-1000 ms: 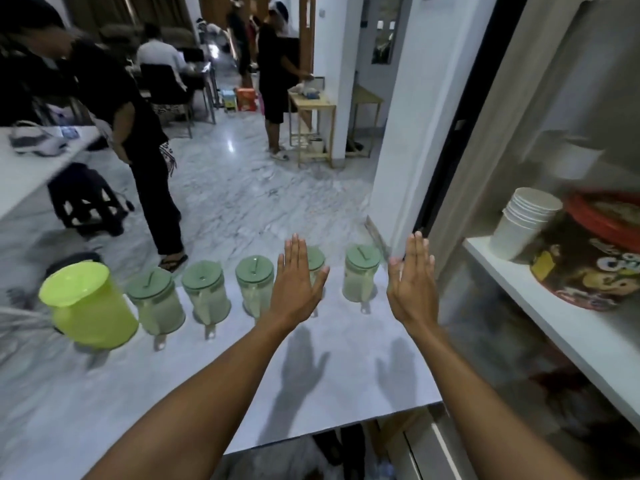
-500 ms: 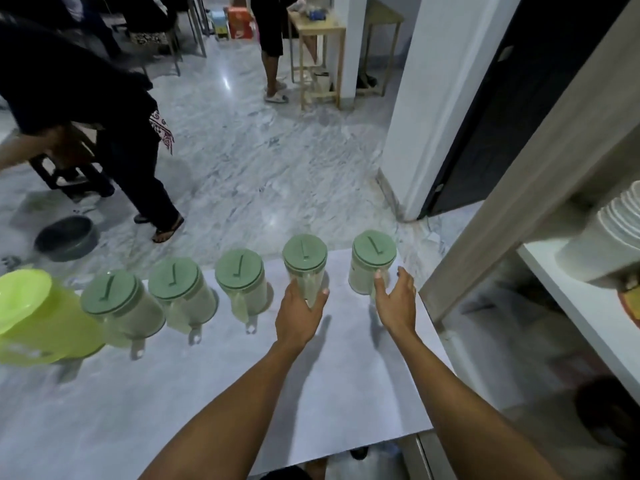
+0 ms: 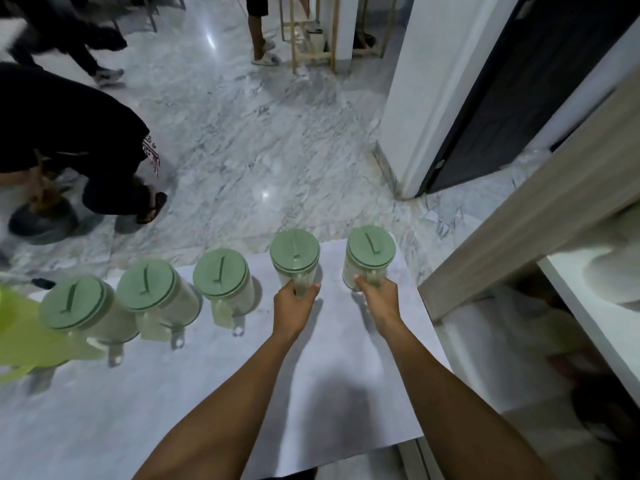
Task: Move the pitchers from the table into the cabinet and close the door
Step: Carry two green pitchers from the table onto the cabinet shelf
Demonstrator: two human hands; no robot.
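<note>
Pitchers with sage-green lids stand in a row along the far edge of the white bench (image 3: 311,393), seen from the head camera. The left hand (image 3: 293,303) grips the handle of the fourth pitcher (image 3: 295,258); the right hand (image 3: 377,299) grips the handle of the end pitcher (image 3: 370,256), likely so both can be lifted together. The open cabinet (image 3: 588,327) waits just right.

Head view, steeply down, tabletop (image 3: 311,393) close
</note>
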